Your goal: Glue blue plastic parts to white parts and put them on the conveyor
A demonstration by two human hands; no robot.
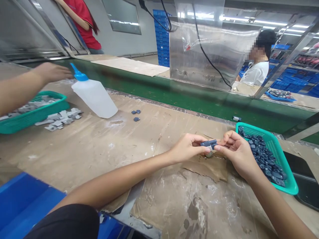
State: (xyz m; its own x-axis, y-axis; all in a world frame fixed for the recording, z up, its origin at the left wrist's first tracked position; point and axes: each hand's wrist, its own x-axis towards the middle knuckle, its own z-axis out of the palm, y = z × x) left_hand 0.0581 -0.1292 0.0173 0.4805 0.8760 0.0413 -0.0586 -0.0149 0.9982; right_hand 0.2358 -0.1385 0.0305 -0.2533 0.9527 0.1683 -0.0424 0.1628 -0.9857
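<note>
Between my hands, over the middle right of the cardboard-covered bench, is a small dark-blue and light-grey plastic part (208,144). My left hand (188,147) pinches its left end between thumb and fingers. At the other end, the thumb of my right hand (235,149) presses against the part, with its fingers curled in close. Just below the part, a small round metallic thing (209,154) shows on a torn piece of brown cardboard (206,167). A green basket (290,179) of dark-blue plastic pieces (265,156) stands right beside my right hand.
A co-worker's hand (51,72) reaches beside a white squeeze bottle (96,98). Grey pieces (61,119) lie near another green basket (37,116). Several dark pieces (136,119) sit mid-bench. A green conveyor belt (149,91) runs behind; a black phone-like object (302,176) lies far right.
</note>
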